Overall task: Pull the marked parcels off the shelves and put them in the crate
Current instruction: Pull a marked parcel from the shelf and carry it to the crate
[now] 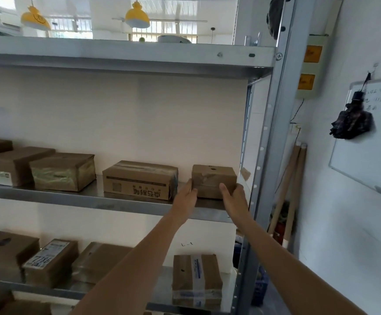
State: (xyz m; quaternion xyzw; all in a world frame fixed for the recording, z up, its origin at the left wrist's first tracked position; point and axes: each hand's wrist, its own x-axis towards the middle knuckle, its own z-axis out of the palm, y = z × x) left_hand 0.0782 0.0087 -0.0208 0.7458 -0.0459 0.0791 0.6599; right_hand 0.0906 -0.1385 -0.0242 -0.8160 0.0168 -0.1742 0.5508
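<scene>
Middle shelf (89,198) of a grey metal rack, right end. We have both arms stretched up to a small brown parcel (214,178) that sits there, close to the rack's right upright (273,142). Our left hand (186,195) presses flat against the parcel's left face, fingers around the front corner. Our right hand (233,196) cups the lower right corner, thumb laid on the front face. So both hands grasp the one parcel between them; its base appears to rest on the shelf, though the hands cover the lower edge and we cannot be sure.

Dark marks show on the parcel's top, near the front edge. Tape is crumpled across its front.

Just left of it, not touching, stands a wider carton with upside-down red print (139,180). Further left along the same shelf: a tape-wrapped box (63,172) and a box with a white label (14,165).

Lower shelf: an upright parcel with a blue-and-white strip (196,280) sits under our arms, and a box with a numbered label (48,260) lies further left.

Right wall: a whiteboard (371,155) with a dark bundle (353,123) hung over it.
</scene>
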